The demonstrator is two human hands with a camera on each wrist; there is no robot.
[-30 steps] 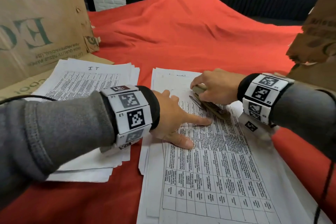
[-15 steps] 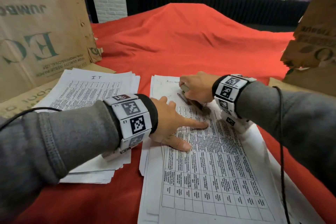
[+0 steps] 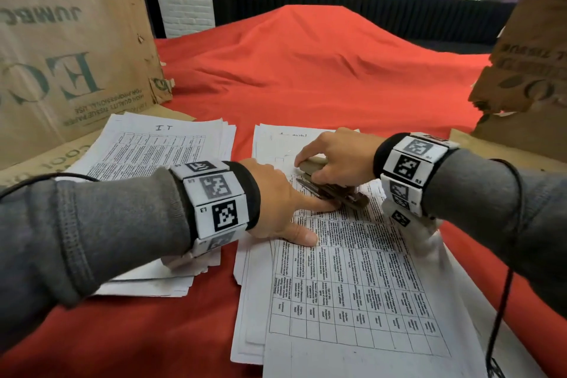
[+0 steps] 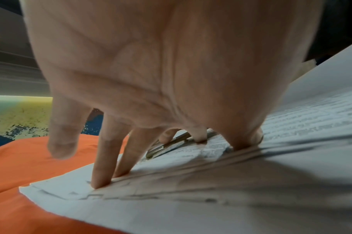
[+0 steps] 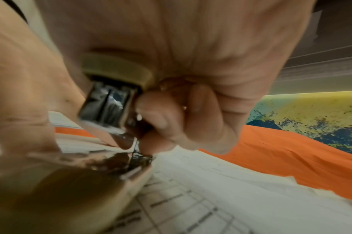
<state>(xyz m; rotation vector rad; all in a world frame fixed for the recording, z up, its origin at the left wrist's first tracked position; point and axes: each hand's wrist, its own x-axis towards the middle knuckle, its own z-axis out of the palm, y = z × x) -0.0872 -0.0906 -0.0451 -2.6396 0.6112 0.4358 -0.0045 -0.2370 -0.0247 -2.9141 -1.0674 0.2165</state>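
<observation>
A stack of printed sheets with a table grid [image 3: 352, 282] lies on the red cloth in front of me. My left hand [image 3: 291, 212] rests flat on it, straight fingers [image 4: 103, 171] pressing the paper down. My right hand [image 3: 334, 159] grips a tan stapler [image 3: 331, 190] over the upper part of the top sheet, just beyond the left fingertips. In the right wrist view the stapler [image 5: 113, 95] is held from above, its metal mouth standing apart over the paper. The left wrist view shows the stapler's metal base [image 4: 171, 144] past my fingers.
A second pile of printed sheets [image 3: 153, 156] lies to the left, partly under my left forearm. Cardboard boxes stand at the far left [image 3: 70, 49] and far right [image 3: 527, 49]. The red cloth [image 3: 306, 77] rises in a hump behind. A black cable [image 3: 503, 301] hangs from my right sleeve.
My right hand slid the stapler leftward across the top sheet, then stayed near the left fingertips. The left hand kept pressing the paper in the same spot.
</observation>
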